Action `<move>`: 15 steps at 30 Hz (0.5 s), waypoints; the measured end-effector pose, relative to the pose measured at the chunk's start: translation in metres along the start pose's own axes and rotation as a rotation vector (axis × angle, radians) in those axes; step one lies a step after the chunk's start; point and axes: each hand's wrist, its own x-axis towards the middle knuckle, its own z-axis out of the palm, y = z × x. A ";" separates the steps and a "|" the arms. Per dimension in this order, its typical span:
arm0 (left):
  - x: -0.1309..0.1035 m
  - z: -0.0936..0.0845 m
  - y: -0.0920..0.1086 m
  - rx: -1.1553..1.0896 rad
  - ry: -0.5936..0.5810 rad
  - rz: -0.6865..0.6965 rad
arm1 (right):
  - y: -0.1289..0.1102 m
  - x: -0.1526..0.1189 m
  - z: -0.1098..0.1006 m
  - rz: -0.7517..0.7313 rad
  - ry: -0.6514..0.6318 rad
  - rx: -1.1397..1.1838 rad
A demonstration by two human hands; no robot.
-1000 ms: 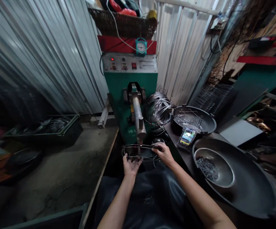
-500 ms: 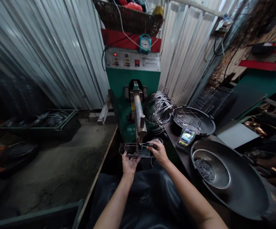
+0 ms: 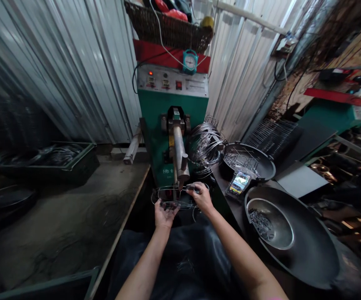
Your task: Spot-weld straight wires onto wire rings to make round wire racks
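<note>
Much of the upper view is corrugated wall, and a green machine stands in front of it, straight ahead at twelve o'clock. At four o'clock a large dark pan rests on the tabletop, while a long wooden edge slants off at seven. The machine's metal arm points down towards the wire frame, which is held up by both hands just under the arm's tip. The left hand lies palm up at the frame's seven o'clock, thumb and fingers curled about its wires; the right hand, at two o'clock, seems to pinch a small dark piece, too unclear to identify.

Over the last second the right fingers have drawn nearer the tip, and the frame has slid slightly towards nine o'clock. This suggests fine positioning at the tip; whether tip and wire touch cannot be told.

As for room, the ground beyond the wooden edge offers space at eight o'clock. Towards four the pan's rim and the tabletop hem in the right forearm, and the narrowest gap appears to be between the right fingertips and the arm's tip
</note>
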 end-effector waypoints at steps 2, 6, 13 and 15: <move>-0.001 -0.001 -0.001 0.010 0.031 -0.053 | -0.001 0.000 -0.002 -0.005 -0.006 -0.020; -0.004 -0.001 0.000 0.026 0.089 -0.093 | -0.001 0.000 -0.005 -0.007 -0.023 -0.048; -0.009 0.006 0.003 0.008 0.131 -0.099 | -0.002 0.002 -0.004 0.020 -0.051 -0.025; -0.011 0.006 0.005 0.017 0.136 -0.092 | -0.004 0.002 -0.005 0.055 -0.063 0.050</move>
